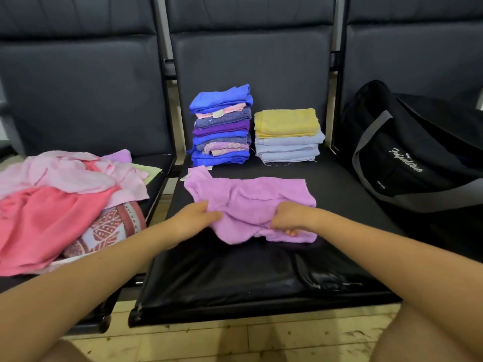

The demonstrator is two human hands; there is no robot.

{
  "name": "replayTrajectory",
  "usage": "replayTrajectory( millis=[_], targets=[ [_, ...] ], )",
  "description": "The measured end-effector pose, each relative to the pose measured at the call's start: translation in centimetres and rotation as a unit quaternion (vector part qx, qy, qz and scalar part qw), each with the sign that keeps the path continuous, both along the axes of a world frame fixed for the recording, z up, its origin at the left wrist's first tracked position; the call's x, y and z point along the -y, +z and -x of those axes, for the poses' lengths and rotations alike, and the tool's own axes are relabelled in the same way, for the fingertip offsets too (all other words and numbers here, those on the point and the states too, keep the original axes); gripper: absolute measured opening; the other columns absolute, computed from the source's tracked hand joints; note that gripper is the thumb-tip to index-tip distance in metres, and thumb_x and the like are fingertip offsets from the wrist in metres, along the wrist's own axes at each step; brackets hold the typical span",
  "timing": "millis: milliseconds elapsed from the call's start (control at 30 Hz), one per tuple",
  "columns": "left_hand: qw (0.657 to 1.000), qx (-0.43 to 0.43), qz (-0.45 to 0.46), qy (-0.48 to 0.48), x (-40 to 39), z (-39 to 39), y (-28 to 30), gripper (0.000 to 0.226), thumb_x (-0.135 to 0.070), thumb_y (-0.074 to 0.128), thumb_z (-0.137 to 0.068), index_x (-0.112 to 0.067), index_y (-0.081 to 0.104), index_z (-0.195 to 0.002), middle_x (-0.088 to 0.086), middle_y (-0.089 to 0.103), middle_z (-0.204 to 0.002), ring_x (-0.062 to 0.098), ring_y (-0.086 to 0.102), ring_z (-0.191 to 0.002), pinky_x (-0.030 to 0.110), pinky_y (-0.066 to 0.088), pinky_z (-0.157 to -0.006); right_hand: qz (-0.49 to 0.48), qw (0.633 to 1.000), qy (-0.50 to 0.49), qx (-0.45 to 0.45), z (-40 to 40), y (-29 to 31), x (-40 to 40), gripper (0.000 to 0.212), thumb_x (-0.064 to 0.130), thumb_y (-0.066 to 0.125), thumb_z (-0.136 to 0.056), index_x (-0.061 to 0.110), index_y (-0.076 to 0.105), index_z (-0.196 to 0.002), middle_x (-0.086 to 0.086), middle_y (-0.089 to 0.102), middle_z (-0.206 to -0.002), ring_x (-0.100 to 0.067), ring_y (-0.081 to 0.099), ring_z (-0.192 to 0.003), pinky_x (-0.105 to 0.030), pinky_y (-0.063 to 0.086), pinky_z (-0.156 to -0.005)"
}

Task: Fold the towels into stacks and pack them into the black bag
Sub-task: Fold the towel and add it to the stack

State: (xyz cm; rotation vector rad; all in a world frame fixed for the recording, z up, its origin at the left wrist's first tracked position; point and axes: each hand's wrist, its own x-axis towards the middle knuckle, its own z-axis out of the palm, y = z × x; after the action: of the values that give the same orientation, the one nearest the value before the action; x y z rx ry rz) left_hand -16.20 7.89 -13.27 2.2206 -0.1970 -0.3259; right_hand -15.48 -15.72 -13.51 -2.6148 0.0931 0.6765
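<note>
A lilac towel [251, 197] lies rumpled on the middle black seat [235, 273]. My left hand [201, 215] grips its near left edge, and my right hand [290, 218] grips its near right edge. Behind it stand two folded stacks: a tall one of blue, purple and pink towels [222, 126], and a lower one of yellow and pale blue towels [287, 135]. The black bag [407, 152] with grey straps rests on the right seat.
A loose heap of pink, coral and patterned towels [65, 199] covers the left seat. Dark seat backs [251, 61] rise behind the stacks. A tiled floor [235, 340] shows below the seat's front edge, between my knees.
</note>
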Motion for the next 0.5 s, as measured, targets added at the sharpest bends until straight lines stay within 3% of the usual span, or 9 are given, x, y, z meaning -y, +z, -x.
replayTrajectory(
  millis=[67, 133, 200, 333, 500],
  targets=[
    [0.976, -0.037, 0.201, 0.071, 0.3, 0.2, 1.4, 0.014, -0.016, 0.051, -0.096, -0.012, 0.063, -0.104, 0.011, 0.064, -0.103, 0.021, 0.059, -0.096, 0.032, 0.051, -0.088, -0.100, 0.994, -0.032, -0.043, 0.0, 0.1, 1.2, 0.011, 0.012, 0.056, -0.088, 0.007, 0.060, -0.079, -0.012, 0.069, -0.084, -0.017, 0.061, -0.070, -0.025, 0.052, -0.071],
    [0.936, -0.049, 0.326, 0.121, 0.6, -0.1, 2.7, 0.018, -0.015, 0.049, -0.098, -0.008, 0.060, -0.109, 0.019, 0.063, -0.110, 0.029, 0.059, -0.104, 0.043, 0.048, -0.098, -0.230, 0.972, -0.048, -0.027, 0.5, 1.0, 2.9, 0.012, 0.009, 0.056, -0.092, 0.008, 0.060, -0.080, -0.006, 0.066, -0.076, -0.011, 0.062, -0.067, -0.029, 0.054, -0.084],
    [0.918, -0.029, 0.372, 0.138, 1.2, -0.3, 3.9, 0.021, -0.020, 0.049, -0.098, -0.008, 0.061, -0.111, 0.016, 0.065, -0.113, 0.025, 0.062, -0.107, 0.041, 0.050, -0.095, -0.347, 0.936, -0.059, 0.002, 0.8, 1.8, 4.6, 0.012, 0.010, 0.056, -0.094, 0.008, 0.063, -0.085, -0.004, 0.065, -0.077, -0.012, 0.063, -0.073, -0.032, 0.053, -0.090],
    [0.876, -0.024, 0.464, 0.130, 2.9, -0.5, 6.1, 0.025, -0.025, 0.049, -0.099, -0.008, 0.062, -0.112, 0.009, 0.070, -0.108, 0.017, 0.068, -0.096, 0.029, 0.054, -0.080, -0.534, 0.833, -0.126, 0.072, 1.1, 4.0, 7.0, 0.015, 0.011, 0.055, -0.094, 0.005, 0.066, -0.102, -0.008, 0.070, -0.093, -0.021, 0.067, -0.090, -0.032, 0.058, -0.080],
    [0.836, -0.038, 0.531, 0.136, 2.5, -1.1, 7.4, 0.019, -0.027, 0.061, -0.091, -0.014, 0.068, -0.102, 0.015, 0.067, -0.117, 0.029, 0.063, -0.112, 0.046, 0.047, -0.099, -0.610, 0.764, -0.170, 0.118, 2.3, 6.2, 7.9, 0.023, 0.017, 0.053, -0.093, 0.006, 0.063, -0.112, -0.006, 0.072, -0.097, -0.018, 0.070, -0.086, -0.028, 0.057, -0.071]
  ],
)
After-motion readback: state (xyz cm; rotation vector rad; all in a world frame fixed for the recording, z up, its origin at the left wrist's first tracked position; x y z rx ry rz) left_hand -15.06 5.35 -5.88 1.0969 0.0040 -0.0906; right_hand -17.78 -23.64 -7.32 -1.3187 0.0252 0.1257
